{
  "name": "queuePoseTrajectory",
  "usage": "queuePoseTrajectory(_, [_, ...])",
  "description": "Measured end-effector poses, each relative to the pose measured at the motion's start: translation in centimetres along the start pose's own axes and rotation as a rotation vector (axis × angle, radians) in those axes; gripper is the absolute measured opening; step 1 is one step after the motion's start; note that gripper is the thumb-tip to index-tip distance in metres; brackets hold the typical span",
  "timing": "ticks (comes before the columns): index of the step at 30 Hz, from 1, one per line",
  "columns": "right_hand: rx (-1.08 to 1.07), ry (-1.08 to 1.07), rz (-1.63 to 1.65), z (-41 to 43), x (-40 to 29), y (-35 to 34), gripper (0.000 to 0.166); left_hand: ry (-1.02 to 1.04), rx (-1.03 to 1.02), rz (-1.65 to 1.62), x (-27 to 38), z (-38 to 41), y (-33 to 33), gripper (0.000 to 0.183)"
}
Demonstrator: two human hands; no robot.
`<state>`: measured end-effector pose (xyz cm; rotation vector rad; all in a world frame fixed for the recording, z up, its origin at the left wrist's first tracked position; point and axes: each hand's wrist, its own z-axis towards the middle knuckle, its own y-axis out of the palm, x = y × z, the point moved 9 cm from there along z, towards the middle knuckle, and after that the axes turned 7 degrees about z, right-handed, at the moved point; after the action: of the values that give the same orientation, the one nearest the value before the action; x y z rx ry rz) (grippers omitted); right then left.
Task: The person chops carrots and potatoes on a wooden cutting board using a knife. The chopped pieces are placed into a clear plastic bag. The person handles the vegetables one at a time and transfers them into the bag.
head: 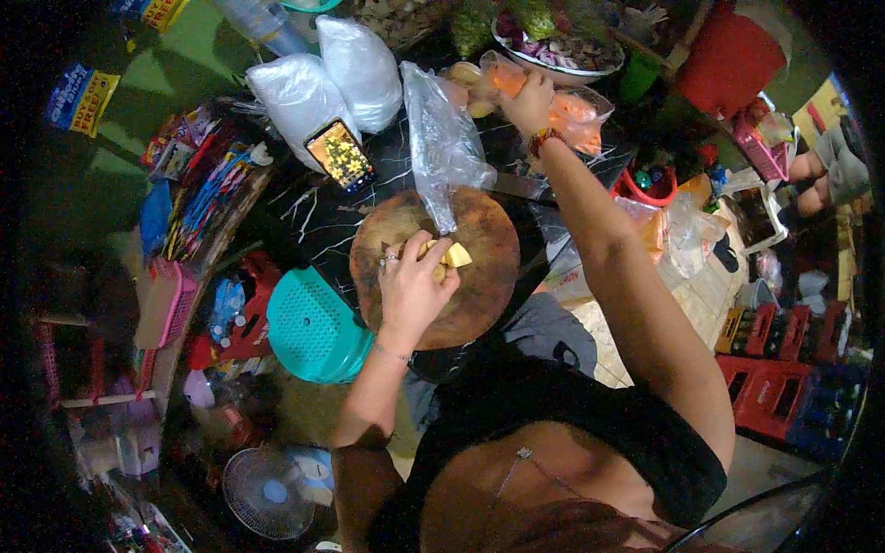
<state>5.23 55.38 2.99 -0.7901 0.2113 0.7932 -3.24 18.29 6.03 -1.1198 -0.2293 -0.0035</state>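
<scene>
My left hand [418, 283] grips pale yellow pieces of what looks like potato [456, 256] on a round wooden chopping board [477, 304]. At the far side of the table, my right hand [529, 100] holds a small clear plastic bag with orange contents [508, 79], slightly blurred. Beside that hand lies another clear bag with orange pieces, perhaps carrot [577, 117]. A long clear plastic bag [446, 138] stretches onto the board's far edge. Just beyond the board, a flat metal blade, apparently a knife [518, 185], lies partly hidden near my right forearm.
A lit phone [340, 155] leans against two filled white plastic bags [297, 93]. A bowl of chopped purple and green vegetables [560, 59] stands at the back. Left of the board is a teal perforated plastic basket [314, 325]. A red bucket [733, 62] stands at upper right.
</scene>
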Motion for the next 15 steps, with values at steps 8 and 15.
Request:
queuePoseTrajectory(8, [-0.135,0.33,0.895,6.6,2.8,-0.9,0.022,0.006,-0.122,0.043,-0.2,1.1,0.3,0.035])
queuePoseTrajectory(15, [-0.259,0.48,1.036,-1.7,-0.4,-7.2,0.023,0.034,-0.16,-0.117,-1.1,2.3,0.7,0.034])
